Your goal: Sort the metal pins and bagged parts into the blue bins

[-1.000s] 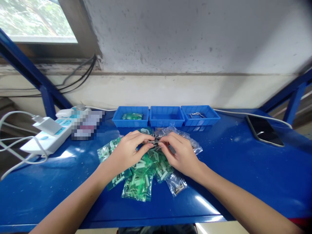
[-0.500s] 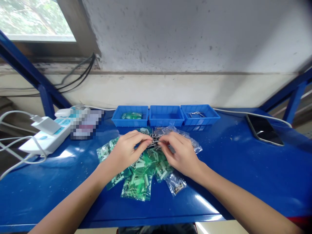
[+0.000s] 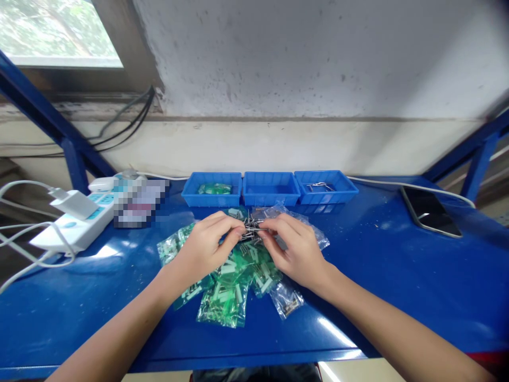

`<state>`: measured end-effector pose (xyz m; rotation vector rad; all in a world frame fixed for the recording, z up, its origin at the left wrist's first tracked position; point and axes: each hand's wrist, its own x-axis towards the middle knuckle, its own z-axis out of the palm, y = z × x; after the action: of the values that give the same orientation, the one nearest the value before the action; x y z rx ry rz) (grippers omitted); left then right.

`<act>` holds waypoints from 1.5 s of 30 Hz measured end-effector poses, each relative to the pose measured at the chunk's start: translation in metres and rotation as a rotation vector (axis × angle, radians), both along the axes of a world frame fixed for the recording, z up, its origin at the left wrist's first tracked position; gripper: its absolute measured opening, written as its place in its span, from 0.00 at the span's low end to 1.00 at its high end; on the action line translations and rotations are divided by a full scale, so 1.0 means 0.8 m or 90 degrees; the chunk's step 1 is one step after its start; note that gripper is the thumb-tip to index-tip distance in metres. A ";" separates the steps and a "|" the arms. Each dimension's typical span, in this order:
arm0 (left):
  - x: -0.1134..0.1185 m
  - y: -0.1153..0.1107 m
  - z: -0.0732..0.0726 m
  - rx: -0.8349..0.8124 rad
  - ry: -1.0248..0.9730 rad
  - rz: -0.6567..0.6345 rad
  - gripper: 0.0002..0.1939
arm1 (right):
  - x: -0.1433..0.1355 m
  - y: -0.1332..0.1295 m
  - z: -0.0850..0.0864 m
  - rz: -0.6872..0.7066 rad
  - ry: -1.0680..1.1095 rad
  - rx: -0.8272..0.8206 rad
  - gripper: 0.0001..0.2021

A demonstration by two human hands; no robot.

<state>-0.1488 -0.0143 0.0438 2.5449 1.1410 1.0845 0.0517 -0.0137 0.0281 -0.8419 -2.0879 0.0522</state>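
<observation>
1. The middle blue bin [image 3: 271, 200] served as the landmark; the pile of small metal pins [image 3: 250, 235] lay on the near side of it, slightly left of its centre, among the bags. Whether any of those pins sat inside a bag could not be told.
2. The left hand [image 3: 212, 240], nearer than the middle bin and to its left, had thumb and forefinger drawn together, apparently on one end of a thin metal piece [image 3: 254, 229].
3. The right hand [image 3: 293, 245], nearer than the bin and to its right, pinched the other end, thumb and forefinger nearly meeting. Whether this was one piece or two overlapping was too small to tell.
4. Fingertip pinches looked right for something so slim: a light hold at the ends would have left its middle in plain sight, and squeezing harder risked making it roll.
5. Keeping both hands low over the pile seemed sensible, so that a slipped pin would have dropped among its fellows on the near side of the bin.
6. The green bags [image 3: 222, 303] spread nearer than the bin and to its left, with a clear bag [image 3: 287, 301] nearer and slightly right. Their slick film probably called for steady wrists, since a brush could have shifted the loose pins.
7. Pins also lay in the right bin [image 3: 328, 198], just right of the middle bin.
</observation>
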 end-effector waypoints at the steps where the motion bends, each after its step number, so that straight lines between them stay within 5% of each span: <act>1: 0.000 0.000 0.000 -0.008 0.000 -0.003 0.08 | 0.000 -0.001 0.000 -0.001 -0.003 0.004 0.05; 7: -0.005 0.004 -0.004 -0.117 0.041 0.076 0.10 | 0.028 0.023 0.019 -0.094 -0.020 0.076 0.06; 10: -0.009 0.012 -0.012 -0.134 0.120 0.170 0.10 | 0.071 0.058 0.030 -0.335 0.015 0.098 0.08; 12: -0.011 0.017 -0.018 -0.121 0.205 0.212 0.08 | 0.101 0.078 0.030 -0.513 -0.001 0.019 0.14; 15: -0.014 0.023 -0.023 -0.130 0.283 0.245 0.05 | 0.123 0.089 0.023 -0.610 -0.051 -0.112 0.19; 19: -0.019 0.025 -0.017 -0.185 0.268 0.263 0.05 | 0.097 0.071 0.012 -0.510 -0.076 -0.162 0.16; 25: -0.028 0.021 0.006 -0.204 0.182 0.283 0.10 | 0.030 0.034 0.001 -0.177 -0.100 -0.153 0.14; 31: -0.007 0.010 0.007 -0.261 0.092 0.097 0.14 | 0.010 0.019 -0.010 0.039 -0.108 -0.089 0.11; 45: 0.002 0.004 0.001 -0.283 0.016 0.028 0.15 | 0.009 0.014 -0.005 0.069 -0.097 -0.079 0.07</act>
<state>-0.1468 -0.0107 0.0448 2.2006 1.2823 0.7077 0.0585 -0.0025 0.0245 -0.8278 -2.2915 0.1816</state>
